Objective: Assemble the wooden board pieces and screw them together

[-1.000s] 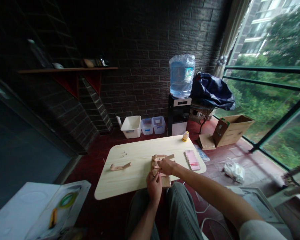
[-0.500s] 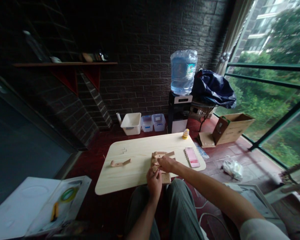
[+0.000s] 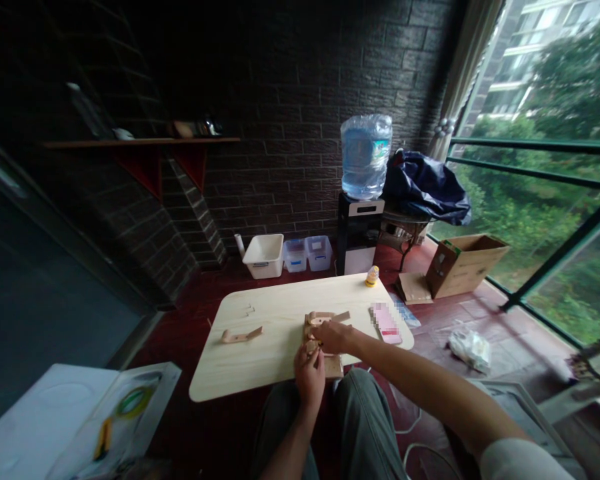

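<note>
Both hands are together over a brown wooden piece with hooks (image 3: 334, 365) at the near edge of the pale table. My left hand (image 3: 310, 375) has its fingers bent together at the near side of the piece, by a small roundish wooden part. My right hand (image 3: 334, 335) reaches in from the right, fingers curled down onto the piece just beyond the left fingertips. Something small and yellowish shows between the hands, too small to name. A separate wooden hook (image 3: 242, 335) lies on the table to the left.
On the pale table (image 3: 275, 300) are small metal bits (image 3: 250, 310) at the back left, a pink pixelated item (image 3: 386, 323) at the right and a yellow-capped bottle (image 3: 373, 276) at the far right corner. An open white case (image 3: 87, 420) lies low at the left.
The view has tilted slightly, so the room sits lower in the picture. My right fingers have shifted a little on the wooden piece, and a small yellowish spot now shows between the hands.
</note>
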